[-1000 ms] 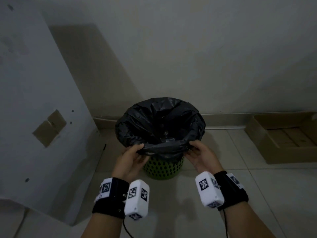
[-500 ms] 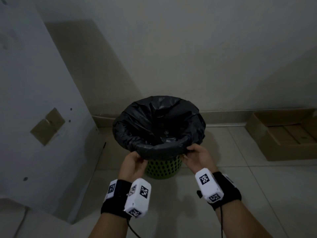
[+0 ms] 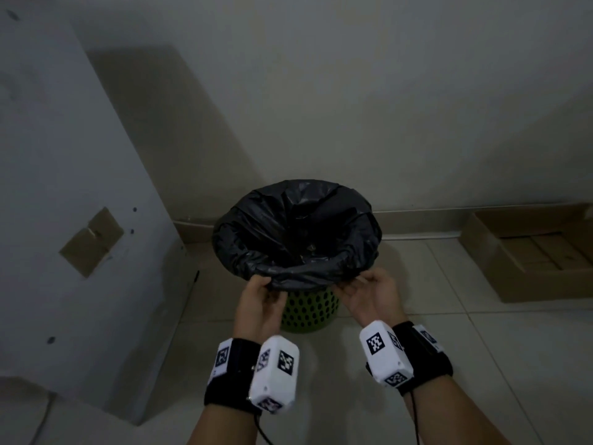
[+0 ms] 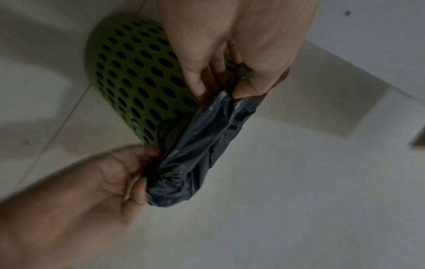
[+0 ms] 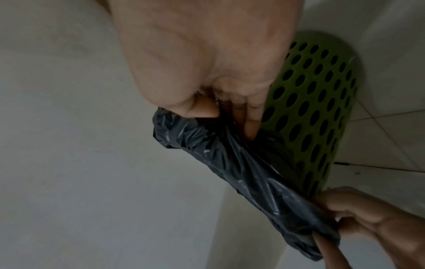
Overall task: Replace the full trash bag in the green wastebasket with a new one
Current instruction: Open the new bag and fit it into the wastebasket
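Observation:
A green perforated wastebasket [image 3: 309, 311] stands on the tiled floor against the wall, lined with a black trash bag [image 3: 296, 234] folded over its rim. My left hand [image 3: 260, 292] pinches the folded bag edge at the near left of the rim. My right hand [image 3: 362, 285] pinches the same edge at the near right. In the left wrist view my left hand [image 4: 230, 80] has thumb and fingers curled on the black trash bag [image 4: 202, 145] beside the wastebasket [image 4: 138, 78]. In the right wrist view my right hand [image 5: 220, 112] grips the bag's fold [image 5: 241, 169] next to the wastebasket [image 5: 317, 112].
A white panel [image 3: 73, 220] with a taped cardboard patch leans at the left, close to the basket. An open cardboard box [image 3: 532, 252] lies on the floor at the right by the wall. Tiled floor [image 3: 337, 380] stretches in front of the basket.
Both hands have shifted along the near rim and drawn a little closer to me, still holding the folded bag edge. The basket has not moved.

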